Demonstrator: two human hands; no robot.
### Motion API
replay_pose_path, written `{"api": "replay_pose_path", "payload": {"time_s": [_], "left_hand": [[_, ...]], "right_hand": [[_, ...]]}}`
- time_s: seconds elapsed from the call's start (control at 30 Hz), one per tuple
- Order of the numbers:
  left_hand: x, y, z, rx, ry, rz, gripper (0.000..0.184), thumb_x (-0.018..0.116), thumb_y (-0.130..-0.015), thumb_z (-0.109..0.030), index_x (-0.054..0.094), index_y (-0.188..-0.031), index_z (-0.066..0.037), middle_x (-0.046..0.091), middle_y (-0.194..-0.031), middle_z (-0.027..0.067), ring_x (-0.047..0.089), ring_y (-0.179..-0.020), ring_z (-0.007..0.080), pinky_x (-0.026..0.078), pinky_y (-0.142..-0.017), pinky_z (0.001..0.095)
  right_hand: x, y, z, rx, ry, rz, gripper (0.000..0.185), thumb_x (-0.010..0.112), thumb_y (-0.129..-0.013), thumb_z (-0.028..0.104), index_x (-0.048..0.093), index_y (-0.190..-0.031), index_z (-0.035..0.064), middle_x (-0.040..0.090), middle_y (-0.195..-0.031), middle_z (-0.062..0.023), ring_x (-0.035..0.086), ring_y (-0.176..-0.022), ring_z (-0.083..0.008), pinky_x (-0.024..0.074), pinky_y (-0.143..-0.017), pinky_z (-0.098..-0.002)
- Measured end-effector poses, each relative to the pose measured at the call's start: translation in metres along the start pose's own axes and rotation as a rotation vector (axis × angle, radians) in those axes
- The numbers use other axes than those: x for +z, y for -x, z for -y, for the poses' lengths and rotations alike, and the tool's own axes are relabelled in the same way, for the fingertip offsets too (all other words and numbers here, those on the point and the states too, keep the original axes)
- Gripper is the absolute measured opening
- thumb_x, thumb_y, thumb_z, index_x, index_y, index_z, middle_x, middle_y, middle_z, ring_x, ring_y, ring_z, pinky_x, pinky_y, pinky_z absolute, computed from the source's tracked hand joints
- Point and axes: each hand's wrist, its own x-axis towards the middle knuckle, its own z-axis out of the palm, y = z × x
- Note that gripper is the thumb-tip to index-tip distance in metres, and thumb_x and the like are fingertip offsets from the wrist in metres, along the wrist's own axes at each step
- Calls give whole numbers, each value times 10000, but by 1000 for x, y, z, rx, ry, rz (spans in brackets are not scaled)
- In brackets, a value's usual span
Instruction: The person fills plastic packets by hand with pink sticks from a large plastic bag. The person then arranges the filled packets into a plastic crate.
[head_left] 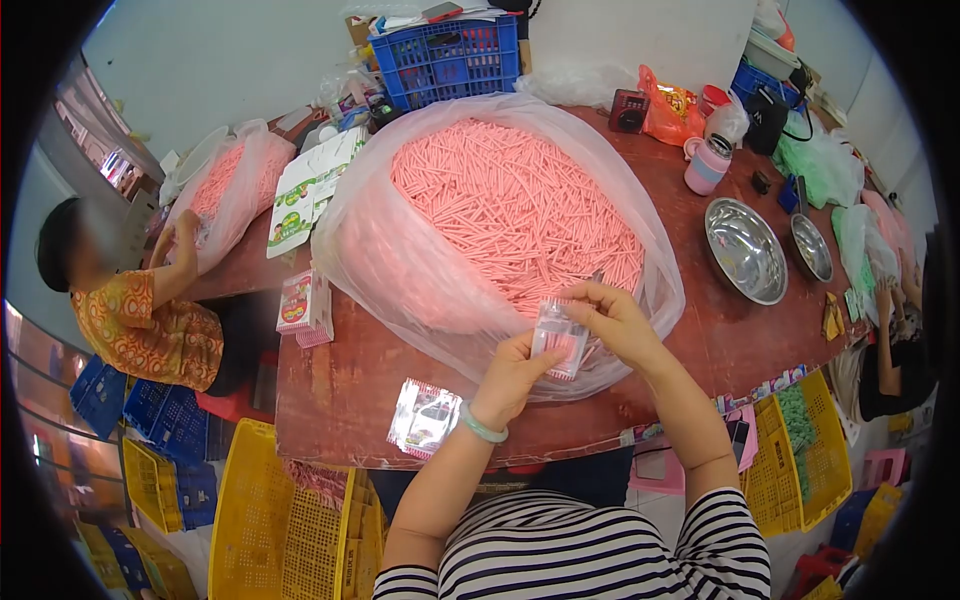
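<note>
A small clear packet with printed ends (557, 340) is held upright between my two hands, with something pink showing inside. My left hand (517, 372) pinches its left side, a pale green bangle (483, 424) on the wrist. At the packet's upper right, the fingers of my right hand (615, 322) close on its edge. Just behind them a large clear plastic bag (352, 225) lies spread open, heaped with thin pink sticks (510, 200). Several flat silvery packets (424, 416) rest on the table left of my left forearm.
On the red-brown table (345, 400) stand small boxes (303, 304), a steel bowl (746, 250), a pink flask (708, 165) and a blue crate (447, 60). Yellow crates (235, 500) flank me below. A person (150, 310) sits left; another person's hands (890, 300) show right.
</note>
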Motion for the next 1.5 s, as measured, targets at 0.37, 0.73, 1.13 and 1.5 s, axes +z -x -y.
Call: {"api": "replay_pose_path", "payload": {"time_s": [0.37,0.73,1.13,1.5], "left_hand": [[-12,8,-12,138,-109,-59,235,665,-845,-7,654,-1079,-4,670,-1006,31,615,-879,85,494,-799,237],[-30,21,-39,139,200,-187,263,517,-991,-224,623,-1117,-19,673,-1020,51,647,-893,141,522,-798,296],[-25,18,-19,89,141,-182,211,537,-973,-145,645,-1084,-1,681,-998,51,638,-886,115,505,-765,270],[-21,21,-12,72,101,-136,237,541,-969,-116,643,-1115,39,660,-1072,59,599,-975,113,468,-848,260]], "right_hand": [[-1,5,25,49,-108,23,204,657,-868,96,651,-1050,4,620,-852,17,555,-716,-34,458,-625,-207],[-41,24,-44,-333,921,266,80,651,-738,42,625,-813,45,562,-796,-125,570,-817,-316,454,-709,-389],[-78,15,-43,-181,889,-216,79,646,-753,48,613,-814,11,595,-770,-126,594,-748,-291,471,-658,-368],[-69,2,-39,-208,1010,-107,75,644,-805,85,609,-811,19,632,-836,-146,593,-784,-371,464,-678,-431]]}}
